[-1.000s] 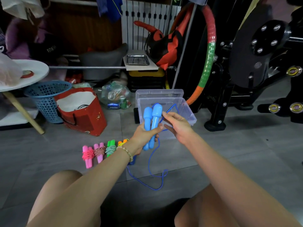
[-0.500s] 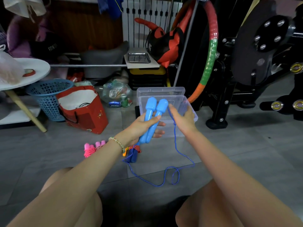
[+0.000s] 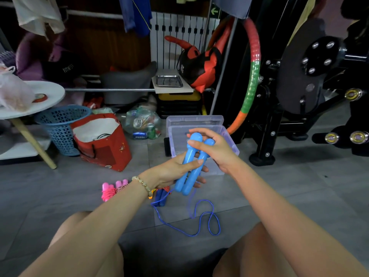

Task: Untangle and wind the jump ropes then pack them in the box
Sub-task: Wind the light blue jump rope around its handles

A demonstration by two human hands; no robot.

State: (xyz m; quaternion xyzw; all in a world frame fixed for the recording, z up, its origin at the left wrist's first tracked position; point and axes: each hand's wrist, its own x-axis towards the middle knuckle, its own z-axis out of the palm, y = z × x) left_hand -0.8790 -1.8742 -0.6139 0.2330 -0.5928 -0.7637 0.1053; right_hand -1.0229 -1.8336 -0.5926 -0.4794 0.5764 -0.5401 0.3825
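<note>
My left hand (image 3: 171,172) grips the two light blue handles (image 3: 190,168) of a jump rope side by side, held upright above the floor. My right hand (image 3: 215,148) curls over the handles' tops, fingers reaching across them. The thin blue rope (image 3: 199,220) hangs from the handles and lies in loose loops on the floor. Behind my hands stands the clear plastic box (image 3: 229,144), open, with its lid (image 3: 195,119) behind it. Wound ropes lie on the floor at the left: a pink one (image 3: 107,191), a pink-and-white one (image 3: 120,184) and a dark blue one (image 3: 160,196).
A red bag (image 3: 103,144) and a blue mesh basket (image 3: 60,124) stand at the left beside a white round table (image 3: 50,96). A striped hoop (image 3: 251,80) and black gym machine (image 3: 311,92) rise at the right. Grey floor tiles (image 3: 299,186) lie to the right.
My right hand moved from beside the handles up and over their tops. The rope's floor loops shifted right and drew closer. The handles rose and tilted slightly.
</note>
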